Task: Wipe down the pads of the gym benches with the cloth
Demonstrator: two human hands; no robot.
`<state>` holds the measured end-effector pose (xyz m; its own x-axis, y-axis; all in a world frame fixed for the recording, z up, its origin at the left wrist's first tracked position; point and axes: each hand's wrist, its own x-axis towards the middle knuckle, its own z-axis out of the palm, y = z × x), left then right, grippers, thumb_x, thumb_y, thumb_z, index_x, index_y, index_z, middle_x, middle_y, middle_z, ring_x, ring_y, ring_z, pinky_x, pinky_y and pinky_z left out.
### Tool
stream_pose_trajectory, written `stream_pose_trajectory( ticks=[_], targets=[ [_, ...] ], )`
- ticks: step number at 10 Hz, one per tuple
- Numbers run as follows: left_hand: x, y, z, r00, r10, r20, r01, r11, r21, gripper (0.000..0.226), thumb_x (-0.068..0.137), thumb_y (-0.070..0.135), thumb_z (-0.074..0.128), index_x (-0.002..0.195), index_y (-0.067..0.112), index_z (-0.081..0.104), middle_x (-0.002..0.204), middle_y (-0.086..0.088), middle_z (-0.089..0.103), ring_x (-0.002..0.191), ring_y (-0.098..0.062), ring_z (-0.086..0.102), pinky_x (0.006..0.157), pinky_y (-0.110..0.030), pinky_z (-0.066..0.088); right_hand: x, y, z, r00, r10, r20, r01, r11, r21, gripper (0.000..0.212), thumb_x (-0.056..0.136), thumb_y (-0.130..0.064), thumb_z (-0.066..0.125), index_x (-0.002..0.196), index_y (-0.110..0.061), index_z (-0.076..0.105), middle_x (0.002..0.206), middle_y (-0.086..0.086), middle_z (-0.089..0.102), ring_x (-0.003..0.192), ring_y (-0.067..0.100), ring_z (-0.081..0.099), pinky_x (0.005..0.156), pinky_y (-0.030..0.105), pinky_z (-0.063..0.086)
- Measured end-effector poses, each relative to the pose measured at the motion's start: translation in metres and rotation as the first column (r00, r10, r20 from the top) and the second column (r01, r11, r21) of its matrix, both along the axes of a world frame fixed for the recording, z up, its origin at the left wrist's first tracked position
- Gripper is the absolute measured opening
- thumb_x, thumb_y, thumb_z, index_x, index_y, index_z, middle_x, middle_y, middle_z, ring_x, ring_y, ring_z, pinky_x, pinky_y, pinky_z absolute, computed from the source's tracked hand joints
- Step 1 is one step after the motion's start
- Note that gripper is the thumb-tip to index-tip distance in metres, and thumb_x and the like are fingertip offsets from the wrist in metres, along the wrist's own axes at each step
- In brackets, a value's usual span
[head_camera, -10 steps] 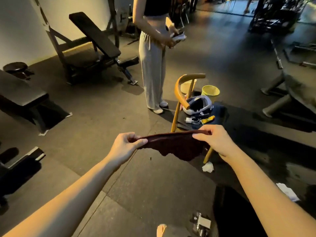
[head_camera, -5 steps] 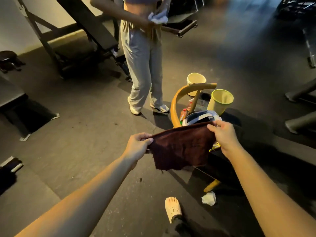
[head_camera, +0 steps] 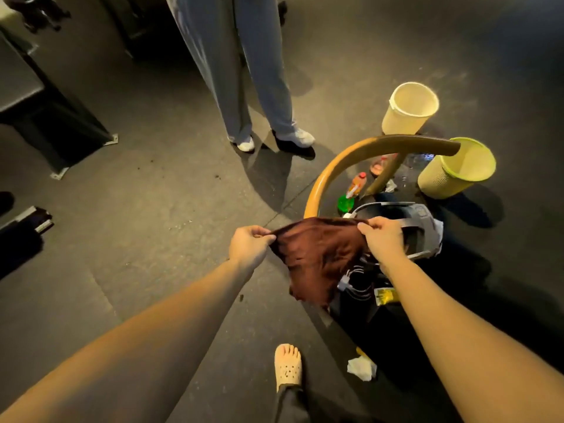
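Closer in now: cloth (head_camera: pixel 317 257) hangs over chair (head_camera: pixel 335 166), left hand (head_camera: pixel 248 247) and right hand (head_camera: pixel 381 239) fingers clamped on its top corners. Label on bottle (head_camera: pixel 357 183) unreadable.

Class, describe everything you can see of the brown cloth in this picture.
The cloth is dark reddish-brown, soft and limp, like towelling. It hangs in the air, its top edge stretched between two hands: the left hand pinches one upper corner, the right hand the other. Below, it drapes in folds to an uneven lower edge, in front of a chair. Whether it touches the chair cannot be told.
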<state>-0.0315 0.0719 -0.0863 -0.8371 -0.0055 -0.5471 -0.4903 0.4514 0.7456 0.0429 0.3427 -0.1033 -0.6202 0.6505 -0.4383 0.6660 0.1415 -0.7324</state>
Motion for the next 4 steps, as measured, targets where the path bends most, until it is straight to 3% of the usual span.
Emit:
stream_pose_trajectory(
  ticks=[1, 2, 3, 4],
  targets=[
    [0.0, 0.007, -0.026, 0.998, 0.025, 0.058, -0.025, 1.0, -0.005, 0.019, 0.086, 0.008, 0.079, 0.072, 0.018, 0.07, 0.07, -0.003, 0.067, 0.069, -0.017, 0.058, 0.067, -0.026, 0.044, -0.005, -0.006, -0.025, 0.998, 0.022, 0.057, -0.02, 0.999, -0.035, 0.021, 0.087, -0.02, 0.078, 0.07, -0.02, 0.066, 0.073, 0.008, 0.066, 0.076, 0.028, 0.062, 0.078, 0.044, 0.053],
    [-0.002, 0.011, -0.032, 0.996, 0.042, 0.073, -0.041, 0.999, -0.014, 0.023, 0.085, 0.01, 0.079, 0.068, 0.021, 0.07, 0.065, 0.0, 0.066, 0.067, -0.017, 0.058, 0.061, -0.025, 0.044, -0.012, -0.014, -0.035, 0.993, 0.068, 0.094, -0.063, 0.996, -0.062, 0.018, 0.088, -0.017, 0.076, 0.071, -0.013, 0.07, 0.064, 0.007, 0.061, 0.071, 0.028, 0.058, 0.074, 0.047, 0.053],
    [-0.005, 0.003, -0.027, 0.996, 0.036, 0.078, -0.035, 0.999, -0.014, 0.026, 0.084, 0.011, 0.081, 0.064, 0.022, 0.068, 0.063, 0.003, 0.065, 0.064, -0.014, 0.057, 0.063, -0.025, 0.045, -0.023, -0.025, -0.027, 0.982, 0.127, 0.139, -0.116, 0.99, -0.084, 0.015, 0.088, -0.015, 0.073, 0.073, -0.013, 0.072, 0.071, 0.014, 0.07, 0.074, 0.033, 0.067, 0.082, 0.055, 0.059],
    [-0.004, -0.02, -0.016, 0.993, 0.043, 0.108, -0.043, 0.999, -0.001, 0.024, 0.085, 0.011, 0.08, 0.065, 0.019, 0.069, 0.064, 0.001, 0.064, 0.064, -0.014, 0.055, 0.065, -0.026, 0.044, -0.033, -0.039, 0.003, 0.979, 0.067, 0.192, -0.093, 0.987, 0.13, 0.009, 0.089, -0.018, 0.068, 0.093, -0.015, 0.075, 0.102, 0.015, 0.075, 0.101, 0.039, 0.066, 0.088, 0.044, 0.056]
  ],
)
